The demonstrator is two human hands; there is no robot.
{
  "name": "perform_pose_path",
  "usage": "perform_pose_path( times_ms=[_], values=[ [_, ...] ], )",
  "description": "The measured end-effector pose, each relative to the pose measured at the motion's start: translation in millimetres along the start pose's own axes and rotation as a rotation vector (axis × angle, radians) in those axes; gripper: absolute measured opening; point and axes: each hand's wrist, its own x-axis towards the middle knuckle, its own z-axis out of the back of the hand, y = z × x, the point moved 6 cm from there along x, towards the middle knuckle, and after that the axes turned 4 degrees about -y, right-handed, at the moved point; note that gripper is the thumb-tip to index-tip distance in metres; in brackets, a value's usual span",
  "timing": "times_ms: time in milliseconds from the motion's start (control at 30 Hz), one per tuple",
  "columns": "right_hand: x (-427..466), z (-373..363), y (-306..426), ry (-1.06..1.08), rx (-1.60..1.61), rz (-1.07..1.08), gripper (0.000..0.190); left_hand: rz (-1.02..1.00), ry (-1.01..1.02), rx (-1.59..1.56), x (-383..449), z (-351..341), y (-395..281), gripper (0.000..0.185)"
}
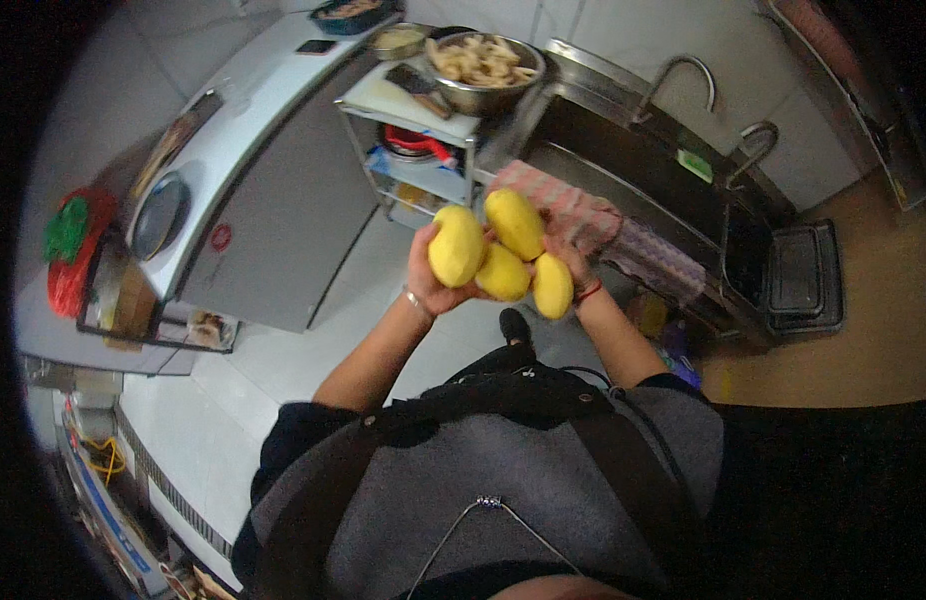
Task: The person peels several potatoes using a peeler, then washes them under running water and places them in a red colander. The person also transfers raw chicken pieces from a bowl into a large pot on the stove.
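Observation:
Several yellow peeled potatoes are held up in front of my body. My left hand (427, 281) cups two of them, a large upright potato (456, 246) and a smaller potato (503, 272) beside it. My right hand (572, 259) holds an upper potato (515, 223) and a lower potato (553, 286). The potatoes sit close together between both hands and hide most of the fingers. Beyond them a steel bowl (487, 94) full of pale cut pieces stands on the top of a small shelf unit, with a cleaver (416, 88) lying beside it.
A steel sink (590, 169) with curved taps is at the right, and checkered cloths (557, 202) hang over its front edge. The shelf unit (407, 124) stands left of it. A long white counter (260, 112) runs along the left. A black tray (804, 274) lies at far right.

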Motion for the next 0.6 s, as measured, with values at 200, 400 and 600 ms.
perform_pose_path(
  times_ms=[200,400,600],
  values=[
    [24.4,177.8,165.0,-0.192,-0.163,0.159,0.046,0.264,0.047,-0.026,258.0,-1.6,15.8,0.064],
    [79.5,381.0,244.7,-0.466,-0.445,0.018,0.049,0.322,-0.313,0.543,473.9,112.4,21.3,0.060],
    [101.6,511.6,179.4,-0.754,-0.535,-0.347,0.048,0.398,-0.574,0.453,517.6,211.2,65.7,0.049]
  ],
)
